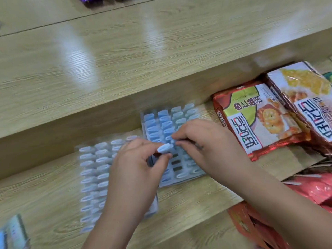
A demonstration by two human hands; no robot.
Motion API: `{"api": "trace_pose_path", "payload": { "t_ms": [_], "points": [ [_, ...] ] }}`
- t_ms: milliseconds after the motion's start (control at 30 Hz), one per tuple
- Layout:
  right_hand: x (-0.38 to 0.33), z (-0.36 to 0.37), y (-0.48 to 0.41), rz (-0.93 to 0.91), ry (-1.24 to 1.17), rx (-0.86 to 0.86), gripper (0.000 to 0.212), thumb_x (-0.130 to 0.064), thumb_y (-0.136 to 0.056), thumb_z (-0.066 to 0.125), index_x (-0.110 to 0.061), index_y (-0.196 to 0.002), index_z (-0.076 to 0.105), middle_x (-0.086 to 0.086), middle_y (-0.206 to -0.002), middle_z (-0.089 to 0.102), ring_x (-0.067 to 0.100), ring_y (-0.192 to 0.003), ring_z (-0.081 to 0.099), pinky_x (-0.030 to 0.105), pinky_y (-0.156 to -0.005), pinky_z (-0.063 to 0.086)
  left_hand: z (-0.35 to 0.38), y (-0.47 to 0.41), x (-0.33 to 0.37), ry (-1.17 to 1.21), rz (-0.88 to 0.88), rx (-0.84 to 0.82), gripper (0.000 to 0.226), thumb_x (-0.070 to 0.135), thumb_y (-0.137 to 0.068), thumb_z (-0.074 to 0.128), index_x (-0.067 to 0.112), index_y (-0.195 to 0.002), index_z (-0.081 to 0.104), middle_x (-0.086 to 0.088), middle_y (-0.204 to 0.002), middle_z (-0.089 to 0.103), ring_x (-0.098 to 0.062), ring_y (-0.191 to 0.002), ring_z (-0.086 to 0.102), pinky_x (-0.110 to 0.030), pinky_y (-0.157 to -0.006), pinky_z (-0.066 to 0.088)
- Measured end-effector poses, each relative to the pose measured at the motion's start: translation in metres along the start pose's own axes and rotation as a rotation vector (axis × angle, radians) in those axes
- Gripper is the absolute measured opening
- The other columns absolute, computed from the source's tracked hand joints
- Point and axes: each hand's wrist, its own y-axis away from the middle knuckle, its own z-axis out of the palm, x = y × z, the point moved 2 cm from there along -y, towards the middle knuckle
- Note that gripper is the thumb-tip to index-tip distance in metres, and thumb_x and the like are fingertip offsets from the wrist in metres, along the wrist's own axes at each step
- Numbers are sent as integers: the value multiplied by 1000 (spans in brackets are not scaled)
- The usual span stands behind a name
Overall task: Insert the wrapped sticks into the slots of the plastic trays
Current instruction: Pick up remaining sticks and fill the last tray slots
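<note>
Two clear plastic trays lie on a wooden shelf, both holding several pale blue wrapped sticks on end. My left hand (136,164) hovers over the seam between the left tray (93,178) and the right tray (161,121), pinching one wrapped stick (163,147) between thumb and forefinger. My right hand (199,141) is over the right tray, fingertips curled down onto a stick at its middle rows; the grip is partly hidden. A few dark empty slots (175,162) show between my hands. The picture is blurred.
Red and green biscuit packets (255,119) lie to the right on the same shelf, with more red packaging (251,225) below. A higher shelf board (125,56) overhangs behind the trays. A small pale pack (12,230) sits at the bottom left.
</note>
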Motion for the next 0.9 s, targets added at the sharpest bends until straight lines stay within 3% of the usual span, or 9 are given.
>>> {"api": "trace_pose_path", "payload": {
  "t_ms": [133,233,367,467,533,633,767,833,900],
  "points": [
    [2,-7,-1,-47,35,-19,13,-22,-88,69,-18,-99,75,-5,-94,70,18,-86,65,35,-75,52,0,1,1,-69,32,-9,14,31,-81,73,41,-74,67,18,-77,57,-12,-82,57,-28,-68,40],
    [4,-7,-3,-90,76,-46,16,-22,-88,66,-18,-100,77,-3,-91,70,23,-83,65,36,-73,52,1,1,1,-55,23,-10,9,33,-82,71,40,-77,68,18,-77,57,-12,-80,57,-30,-67,43],
    [1,3,-5,-107,79,-92,22,-21,-91,60,-21,-104,78,-2,-91,64,23,-82,58,35,-69,50,1,3,1,-44,36,-9,23,30,-83,74,48,-77,60,18,-78,55,-12,-81,55,-32,-68,44],
    [-3,-3,-2,-74,-11,-93,27,-17,-93,60,-21,-117,72,-6,-100,66,18,-92,59,30,-83,48,1,2,3,-108,49,0,26,35,-82,70,43,-67,50,18,-75,50,-11,-79,50,-22,-66,36],
    [-9,-9,0,-58,-91,-104,34,-16,-91,63,-21,-124,66,-11,-109,67,11,-102,59,24,-94,42,2,2,1,-140,45,0,23,38,-81,65,30,-62,55,16,-75,48,-13,-78,47,-23,-64,34],
    [-17,-8,2,-64,-129,-104,30,-24,-88,69,-23,-117,68,-13,-106,68,10,-101,61,30,-90,47,5,2,-3,-190,33,-23,20,37,-82,62,22,-71,68,14,-77,49,-14,-82,47,-29,-66,35],
    [-14,-4,7,-34,-124,-28,16,-28,-87,72,-24,-102,73,-16,-96,69,9,-90,61,31,-79,49,2,5,-1,-128,44,-31,14,36,-84,64,32,-92,74,18,-84,50,-11,-88,49,-26,-72,38],
    [-8,-6,10,17,-97,-7,13,-27,-85,71,-25,-99,71,-18,-91,66,7,-86,58,31,-76,49,-5,10,-3,-88,71,22,28,34,-84,66,30,-111,72,18,-93,54,-10,-93,51,-26,-79,43],
    [-3,-6,11,39,-34,2,13,-26,-84,69,-26,-98,69,-19,-89,64,8,-87,56,34,-74,49,-8,15,-9,-198,120,72,32,32,-84,69,26,-116,71,14,-103,56,-13,-100,50,-30,-85,42]
  ]
}}
